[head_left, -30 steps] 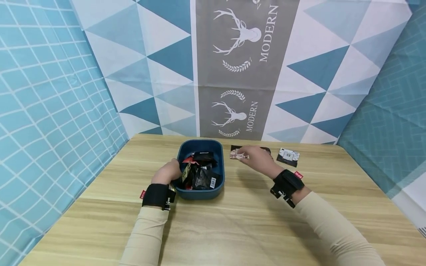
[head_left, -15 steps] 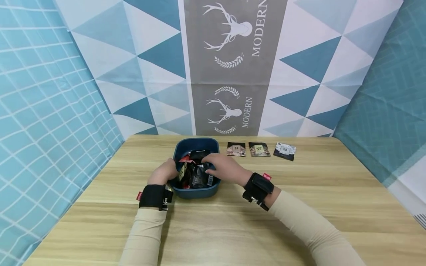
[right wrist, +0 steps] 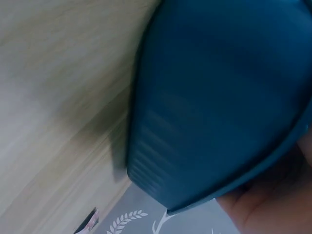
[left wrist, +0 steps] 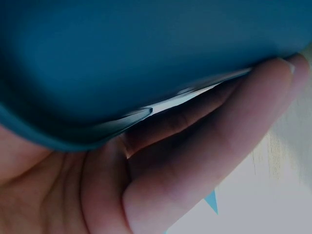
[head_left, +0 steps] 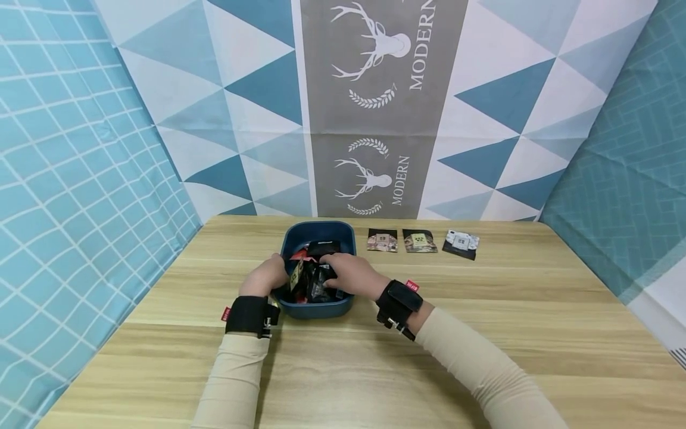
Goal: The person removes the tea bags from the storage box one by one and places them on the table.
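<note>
Blue plastic box (head_left: 316, 311) was gripped at its left rim by the left hand (head_left: 262, 275), presumably so it would not slide; fingers were bent at the edge. Right hand (head_left: 354, 274) was held over the right rim, reaching in among black packets (head_left: 317, 293); whether one was pinched by this grip could not be told, fingertips being hidden. Packets were jumbled inside, likely held in by the walls. To the right, pink-labelled sachet (head_left: 383, 240), yellow-labelled sachet (head_left: 420, 241) and white-and-black sachet (head_left: 461, 243) were laid flat on the wooden surface (head_left: 375, 369), spaced apart, probably so labels could be read.
</note>
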Demonstrator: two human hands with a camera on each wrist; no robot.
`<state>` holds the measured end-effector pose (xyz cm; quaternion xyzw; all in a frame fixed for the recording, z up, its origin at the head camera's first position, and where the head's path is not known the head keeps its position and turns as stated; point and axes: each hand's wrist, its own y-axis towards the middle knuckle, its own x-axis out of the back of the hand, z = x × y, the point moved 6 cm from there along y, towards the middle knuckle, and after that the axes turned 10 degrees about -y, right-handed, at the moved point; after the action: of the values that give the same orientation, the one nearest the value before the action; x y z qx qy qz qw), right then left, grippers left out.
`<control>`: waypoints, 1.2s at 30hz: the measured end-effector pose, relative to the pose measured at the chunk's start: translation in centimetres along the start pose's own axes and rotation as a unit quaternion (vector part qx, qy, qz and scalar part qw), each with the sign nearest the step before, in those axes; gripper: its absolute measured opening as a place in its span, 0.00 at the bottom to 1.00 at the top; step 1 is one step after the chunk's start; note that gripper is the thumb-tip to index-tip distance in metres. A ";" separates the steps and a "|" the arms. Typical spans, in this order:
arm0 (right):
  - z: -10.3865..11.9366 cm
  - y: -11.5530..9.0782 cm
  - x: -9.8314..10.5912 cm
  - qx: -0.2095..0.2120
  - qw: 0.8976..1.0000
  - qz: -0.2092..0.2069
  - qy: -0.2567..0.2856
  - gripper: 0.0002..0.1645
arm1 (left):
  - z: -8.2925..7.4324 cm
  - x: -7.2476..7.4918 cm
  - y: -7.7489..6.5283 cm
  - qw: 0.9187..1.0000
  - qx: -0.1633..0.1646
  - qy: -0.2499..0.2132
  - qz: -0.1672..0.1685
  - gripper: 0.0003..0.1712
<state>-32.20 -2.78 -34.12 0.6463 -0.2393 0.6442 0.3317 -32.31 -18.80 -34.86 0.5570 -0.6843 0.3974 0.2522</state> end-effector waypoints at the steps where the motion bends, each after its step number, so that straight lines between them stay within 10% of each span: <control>1: 0.1 0.1 -0.1 -0.003 1.000 0.002 -0.006 0.33 | 0.0 0.0 0.0 1.000 0.001 -0.001 -0.001 0.37; 21: 1.1 0.0 -0.4 -0.006 0.998 -0.033 -0.044 0.36 | 0.0 0.0 -0.2 1.000 0.006 -0.002 0.003 0.36; 36: 1.9 -0.7 0.8 0.005 0.998 -0.039 0.043 0.26 | -0.1 0.0 -0.2 1.000 0.002 -0.003 -0.006 0.36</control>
<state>-30.34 -3.66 -33.29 0.6286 -0.1956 0.6592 0.3634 -32.17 -18.76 -34.77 0.5625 -0.6811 0.3957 0.2512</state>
